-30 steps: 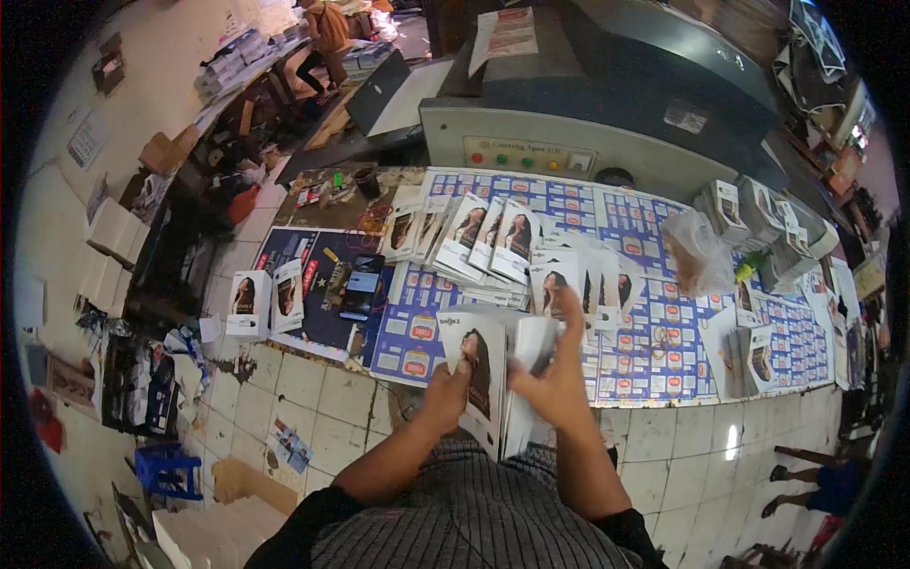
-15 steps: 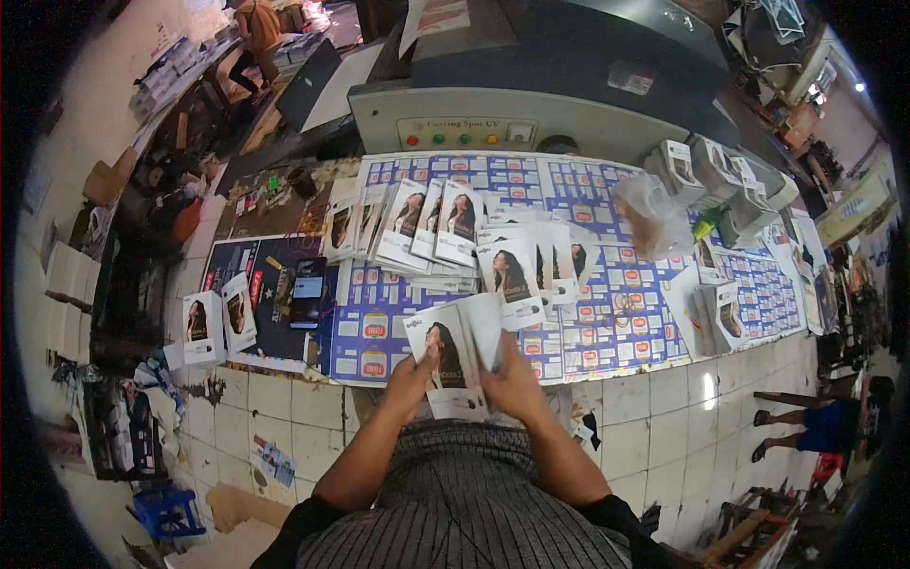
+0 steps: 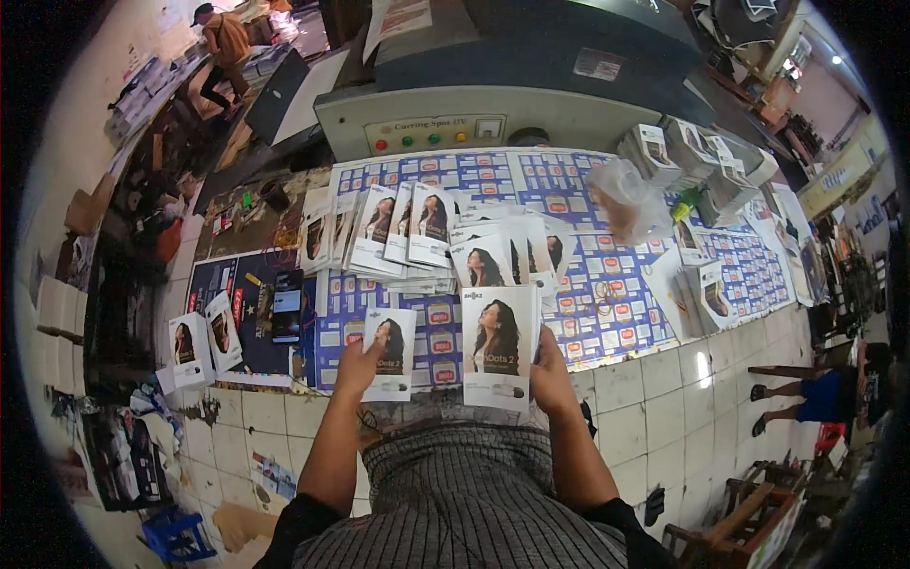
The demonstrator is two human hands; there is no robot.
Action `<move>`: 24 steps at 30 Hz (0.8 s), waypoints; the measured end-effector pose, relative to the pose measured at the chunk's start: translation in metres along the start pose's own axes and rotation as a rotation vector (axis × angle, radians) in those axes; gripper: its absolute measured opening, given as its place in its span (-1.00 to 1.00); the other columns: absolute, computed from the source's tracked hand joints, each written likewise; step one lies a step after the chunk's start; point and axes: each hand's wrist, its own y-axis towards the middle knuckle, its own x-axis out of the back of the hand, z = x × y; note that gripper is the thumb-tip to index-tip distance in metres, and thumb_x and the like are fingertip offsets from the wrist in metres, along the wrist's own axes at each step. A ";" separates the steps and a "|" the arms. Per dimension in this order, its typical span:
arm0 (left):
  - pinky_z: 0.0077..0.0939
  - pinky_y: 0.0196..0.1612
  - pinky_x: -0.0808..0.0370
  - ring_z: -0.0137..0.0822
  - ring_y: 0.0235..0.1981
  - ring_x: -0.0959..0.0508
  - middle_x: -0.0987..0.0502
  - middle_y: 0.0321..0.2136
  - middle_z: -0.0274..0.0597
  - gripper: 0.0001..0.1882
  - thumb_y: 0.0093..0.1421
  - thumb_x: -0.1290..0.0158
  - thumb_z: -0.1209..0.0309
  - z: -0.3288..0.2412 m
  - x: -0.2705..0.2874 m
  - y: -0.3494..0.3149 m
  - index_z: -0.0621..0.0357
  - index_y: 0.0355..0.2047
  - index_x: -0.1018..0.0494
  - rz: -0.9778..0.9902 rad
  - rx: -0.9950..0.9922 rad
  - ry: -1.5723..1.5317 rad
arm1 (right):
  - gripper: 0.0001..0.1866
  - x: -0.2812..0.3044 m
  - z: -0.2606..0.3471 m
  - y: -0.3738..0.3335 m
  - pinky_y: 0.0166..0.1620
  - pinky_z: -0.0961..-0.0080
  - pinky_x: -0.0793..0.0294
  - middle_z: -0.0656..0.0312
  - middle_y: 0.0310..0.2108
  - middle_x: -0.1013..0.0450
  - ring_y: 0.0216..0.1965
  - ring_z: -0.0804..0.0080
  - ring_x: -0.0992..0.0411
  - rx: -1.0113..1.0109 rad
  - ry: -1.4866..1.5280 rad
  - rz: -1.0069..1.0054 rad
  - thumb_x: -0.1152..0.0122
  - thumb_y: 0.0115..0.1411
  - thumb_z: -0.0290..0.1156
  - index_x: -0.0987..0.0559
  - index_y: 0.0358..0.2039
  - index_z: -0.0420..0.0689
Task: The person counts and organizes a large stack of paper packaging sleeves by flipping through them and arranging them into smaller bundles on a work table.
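Observation:
My left hand [image 3: 354, 372] grips a white booklet [image 3: 395, 327] by its left edge, thumb lying over the cover. The cover shows a dark-haired figure. In my right hand [image 3: 553, 377] is a larger-looking white booklet with the same cover, or a small stack of them [image 3: 497, 377]; I cannot tell how many. Its fingers are mostly hidden behind the right edge. Both hands are over the table's front edge, apart from each other. Just beyond them lie fanned, overlapping booklets [image 3: 429, 224] with matching covers, and a second group [image 3: 483, 263] beside these.
Blue-and-white printed sheets [image 3: 607, 322] cover the table. A phone [image 3: 287, 305] and two booklet bundles [image 3: 187, 347] are at left. Stacked booklets [image 3: 654, 156], a plastic bag [image 3: 621, 204] and another bundle [image 3: 703, 296] are at right. A grey machine [image 3: 417, 123] stands behind. One person [image 3: 226, 47] is far left.
The booklets that were together between my hands are now separated. My left hand has moved left with one, and my right hand has moved right with the other, which now faces up.

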 end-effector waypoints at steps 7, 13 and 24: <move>-0.29 -0.11 -0.46 -0.09 -0.19 -0.55 -0.54 -0.22 -0.05 -0.40 0.13 -0.19 0.09 -0.007 -0.033 0.003 0.21 0.07 -0.37 -0.686 -0.453 1.266 | -0.30 -0.007 -0.006 -0.004 0.08 0.47 -0.37 0.13 0.00 -0.40 0.02 0.40 -0.38 0.194 -0.083 -0.051 -0.32 0.05 -0.53 -0.23 0.18 -0.25; -0.56 -0.23 -0.47 -0.51 -0.31 -0.51 -0.54 -0.31 -0.19 -0.69 0.17 -0.21 0.42 -0.093 -0.079 -0.057 0.33 -0.14 -0.43 0.274 -0.153 -0.141 | -0.28 -0.035 0.022 -0.028 0.00 0.42 -0.44 0.06 -0.03 -0.43 -0.04 0.34 -0.44 0.181 -0.227 -0.047 -0.32 0.04 -0.50 -0.21 0.19 -0.22; -0.58 -0.16 -0.42 -0.51 -0.29 -0.47 -0.52 -0.34 -0.31 -0.78 0.23 -0.10 0.49 -0.093 -0.059 -0.068 0.27 -0.13 -0.41 0.190 -0.250 -0.171 | -0.31 -0.042 0.026 -0.030 -0.03 0.32 -0.45 -0.12 -0.10 -0.46 -0.07 0.15 -0.50 0.318 -0.322 -0.039 -0.31 0.02 -0.42 -0.24 0.16 -0.23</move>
